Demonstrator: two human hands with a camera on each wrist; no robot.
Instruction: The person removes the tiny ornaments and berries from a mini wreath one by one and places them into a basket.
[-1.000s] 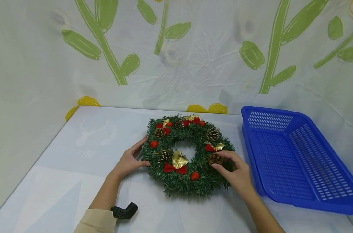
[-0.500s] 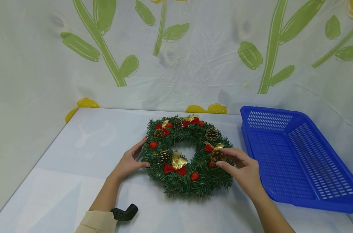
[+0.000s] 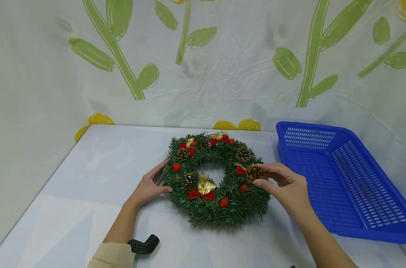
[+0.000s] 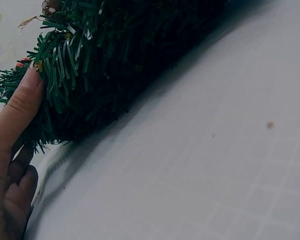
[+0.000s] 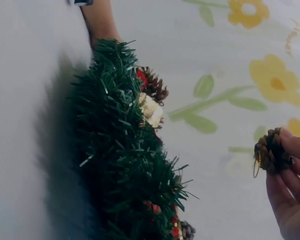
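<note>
Right hand [image 3: 291, 190]: grip pinching 1 brown scaly pinecone [image 3: 255, 174], right of centre frame. Left hand [image 3: 151, 186]: grip holding left edge of 1 round green tinsel wreath [image 3: 231, 214], centre; 5 red balls [image 3: 224, 202] visible. 1 blue perforated plastic basket [image 3: 323, 190] right, narrow gap between. Pale surface [image 3: 75, 216] runs wide left.

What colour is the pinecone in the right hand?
The pinecone is brown with lighter tan patches; it shows best in the head view.

A brown pinecone [image 3: 254, 174] is held above the green wreath [image 3: 238, 206].
</note>
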